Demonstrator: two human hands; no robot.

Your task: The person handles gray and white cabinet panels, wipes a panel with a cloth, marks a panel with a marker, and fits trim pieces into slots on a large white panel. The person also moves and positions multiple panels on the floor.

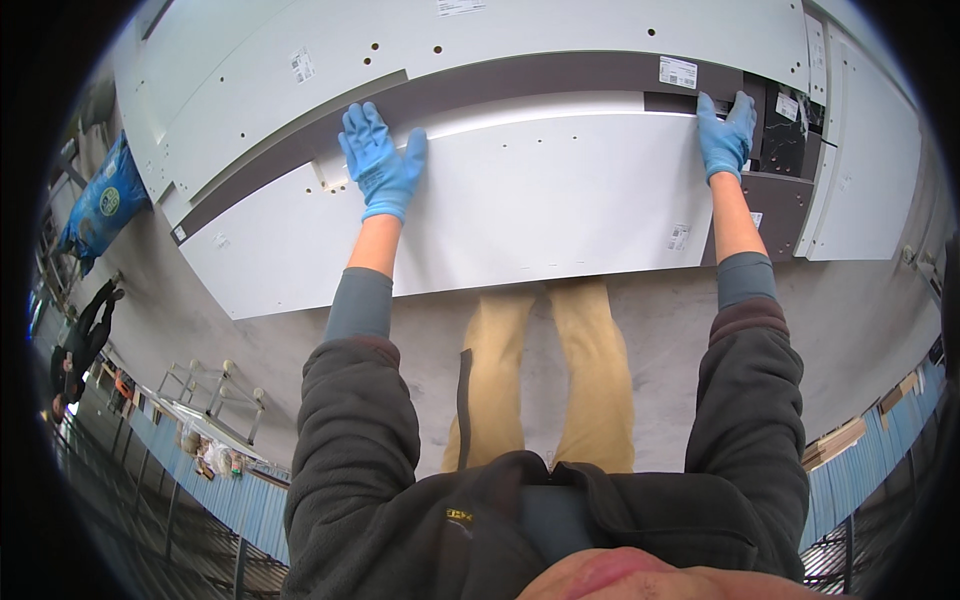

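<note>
A long white panel (560, 200) lies across the stack in front of me, with a few small holes and a label near its right end. My left hand (383, 170), in a blue glove, rests flat on its left part, fingers stretched and thumb apart. At the panel's far right corner, my right hand (726, 138), gloved in blue too, has thumb and fingers spread; the fingertips reach past the far edge. Beyond the white panel runs a dark grey-brown panel (560, 72) with a label. Whether the right fingertips hook over anything cannot be made out.
Larger white boards (540, 25) with drilled holes lie farther off. Another white board (868, 150) stands at the right, beside dark pieces (785, 140). A blue bag (105, 205) and a wheeled metal frame (212, 395) are on the left, where a person (85, 345) is visible.
</note>
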